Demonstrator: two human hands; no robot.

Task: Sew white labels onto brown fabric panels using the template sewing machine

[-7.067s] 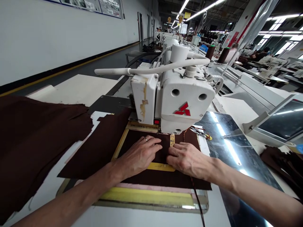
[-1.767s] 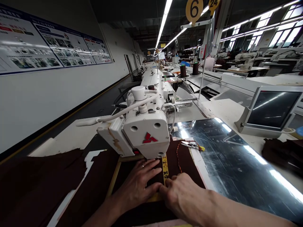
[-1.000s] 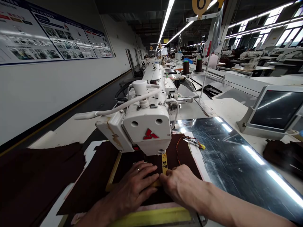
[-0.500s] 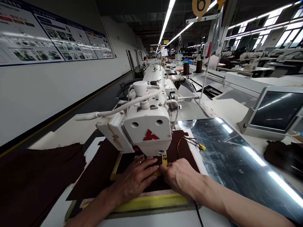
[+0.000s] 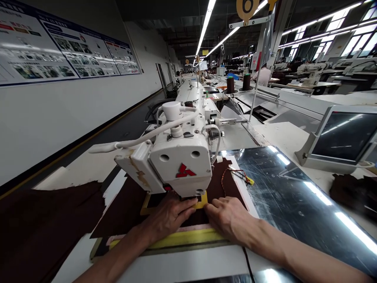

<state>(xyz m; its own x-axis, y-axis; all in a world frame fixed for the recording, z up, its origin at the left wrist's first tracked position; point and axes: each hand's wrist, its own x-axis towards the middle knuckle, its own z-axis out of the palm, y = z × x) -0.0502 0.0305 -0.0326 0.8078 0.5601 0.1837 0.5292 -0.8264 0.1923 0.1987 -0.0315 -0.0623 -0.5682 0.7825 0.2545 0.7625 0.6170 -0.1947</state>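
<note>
Brown cloth [image 5: 123,214] lies flat on the tabletop [image 5: 176,265], along the left edge of a shiny sheet [image 5: 282,212], with its near edge against a yellow band [image 5: 188,237]. We judge it light, soft and quick to wrinkle, so we would press it with flat fingertips and lift it by its near left corner. Our left hand [image 5: 171,212] lies low over it, fingers nearly straight, gripping nothing we can see; our right hand [image 5: 226,214] is half curled beside the yellow frame [image 5: 203,203], and we cannot tell whether it pinches anything. Beyond, a white sewing machine [image 5: 179,161] overhangs the cloth.
</note>
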